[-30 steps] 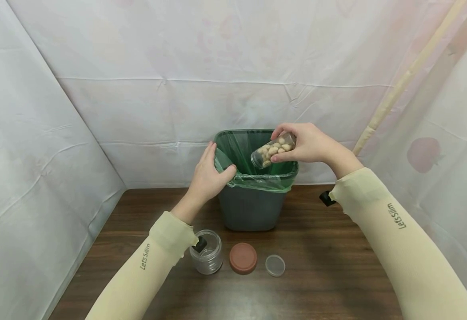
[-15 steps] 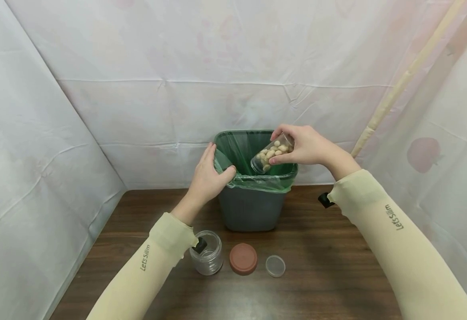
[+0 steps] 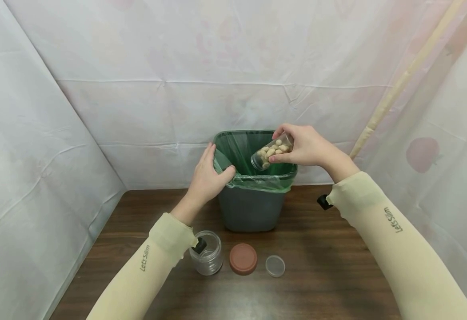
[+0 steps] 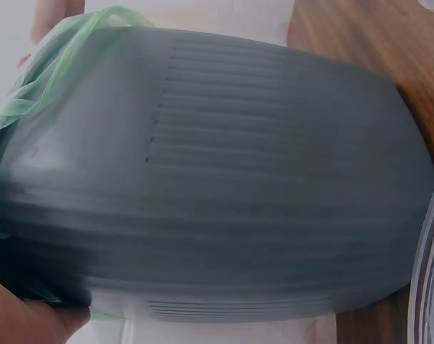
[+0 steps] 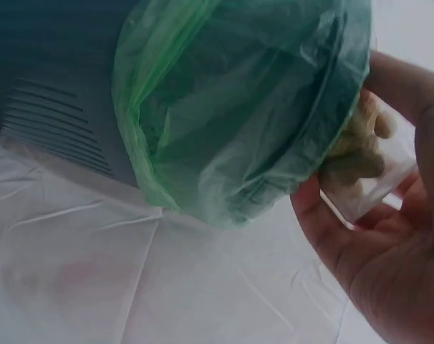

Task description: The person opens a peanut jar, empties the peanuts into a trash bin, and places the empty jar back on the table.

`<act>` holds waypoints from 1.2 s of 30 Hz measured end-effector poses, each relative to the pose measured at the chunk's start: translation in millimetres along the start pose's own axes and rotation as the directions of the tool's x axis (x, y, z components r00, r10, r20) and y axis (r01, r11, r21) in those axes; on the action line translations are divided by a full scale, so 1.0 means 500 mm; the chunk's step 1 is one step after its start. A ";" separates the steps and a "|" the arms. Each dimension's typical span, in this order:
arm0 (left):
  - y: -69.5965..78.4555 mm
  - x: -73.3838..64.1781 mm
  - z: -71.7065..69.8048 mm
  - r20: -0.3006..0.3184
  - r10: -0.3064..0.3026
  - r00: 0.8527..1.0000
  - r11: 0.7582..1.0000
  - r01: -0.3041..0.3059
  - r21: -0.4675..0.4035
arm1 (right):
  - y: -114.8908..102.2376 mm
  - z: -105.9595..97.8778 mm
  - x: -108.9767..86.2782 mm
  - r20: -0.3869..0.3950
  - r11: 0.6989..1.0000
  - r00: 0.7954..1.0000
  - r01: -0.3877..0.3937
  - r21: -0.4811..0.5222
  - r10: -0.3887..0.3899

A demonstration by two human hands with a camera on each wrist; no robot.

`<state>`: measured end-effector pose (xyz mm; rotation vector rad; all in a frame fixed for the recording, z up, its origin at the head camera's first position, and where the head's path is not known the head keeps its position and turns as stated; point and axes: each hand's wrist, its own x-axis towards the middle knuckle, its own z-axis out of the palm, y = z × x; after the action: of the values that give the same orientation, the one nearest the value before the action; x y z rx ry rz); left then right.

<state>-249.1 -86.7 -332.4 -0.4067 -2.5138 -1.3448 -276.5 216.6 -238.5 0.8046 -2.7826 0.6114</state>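
In the head view my right hand (image 3: 309,146) grips a clear jar (image 3: 260,163) of pale, nut-like pieces (image 3: 272,152). The jar is tilted over the opening of a grey trash bin (image 3: 251,209), its lower end pointing left and down. Thumb and fingers also show around the jar in the right wrist view. A green bag (image 3: 265,183) lines the bin and folds over its rim. My left hand (image 3: 209,175) rests spread at the bin's left front corner, fingers straight along the left side and thumb (image 4: 59,322) by the front rim.
Before the bin on the wooden table (image 3: 321,271) stand an open clear jar (image 3: 209,266), partly behind the left wrist, a reddish-brown lid (image 3: 243,258) and a small translucent disc (image 3: 275,266). White curtains (image 3: 137,115) hang behind and on both sides.
The jar's lower end dipped slightly, then came back up, and the pieces shifted inside it. My right forearm moved slightly left and down. The left hand has kept its place.
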 end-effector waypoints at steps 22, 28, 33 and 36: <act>-0.001 -0.001 -0.003 0.001 -0.001 1.000 1.000 0.001 0.002 | -0.015 -0.001 0.000 -0.007 1.000 1.000 -0.022 0.017 0.022; 0.000 -0.002 -0.003 0.003 -0.002 1.000 1.000 0.002 0.007 | -0.013 0.000 -0.001 -0.012 0.999 0.999 -0.040 0.016 0.040; -0.001 -0.001 -0.003 0.004 -0.004 1.000 1.000 0.004 0.007 | -0.014 -0.001 0.000 -0.013 1.000 1.000 -0.026 -0.004 0.025; 0.001 -0.001 -0.004 0.000 -0.008 1.000 1.000 0.008 0.009 | -0.015 -0.001 0.001 -0.015 1.000 1.000 -0.014 -0.005 0.014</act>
<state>-248.4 -88.1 -330.9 -0.3949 -2.5234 -1.3364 -272.9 210.5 -235.4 0.7772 -2.7774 0.6100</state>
